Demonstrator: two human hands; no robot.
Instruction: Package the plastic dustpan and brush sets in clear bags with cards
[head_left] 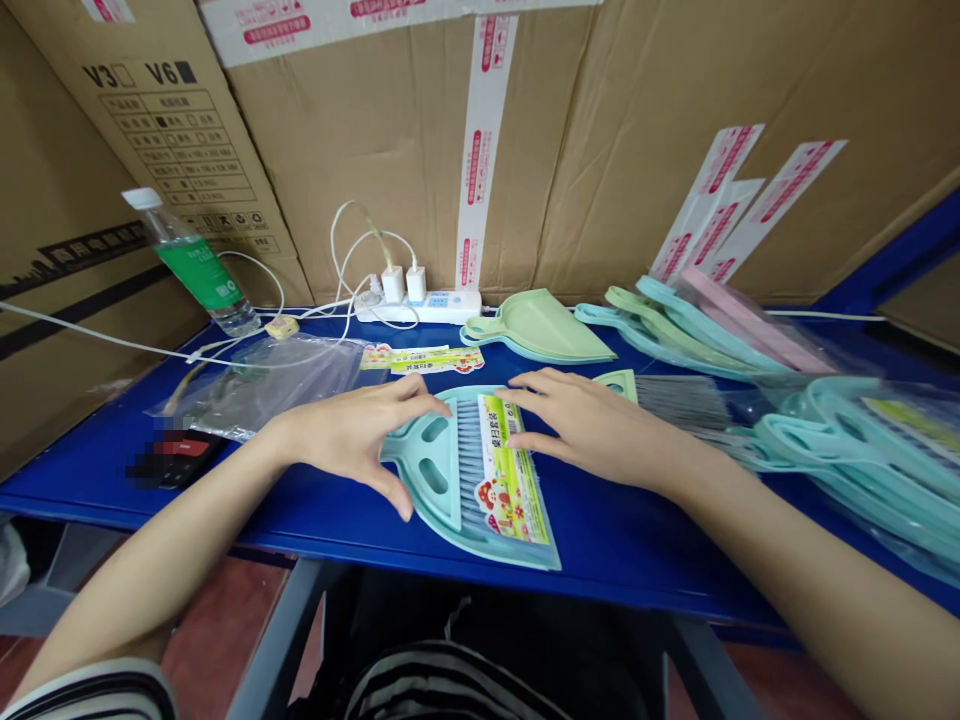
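A mint-green dustpan [442, 530] lies on the blue table in front of me, with a matching hand brush [436, 450] nested in it. Across the brush's grey bristles sits a printed label card [514, 480] in yellow, green and white. My left hand [367, 430] is over the handle end, thumb and fingers spread apart around it. At the card's upper right edge is my right hand [570, 420], its fingers stretched out and the tips at the card. Whether those fingertips press on the card I cannot tell.
Stacked dustpans [555, 325] stand at the back, with more wrapped sets [870, 450] on the right. A green brush [667, 400] lies beyond my right hand. Clear bags [277, 380], label cards [424, 358], a phone [180, 455], a water bottle [199, 265] and a power strip [442, 305] are also there.
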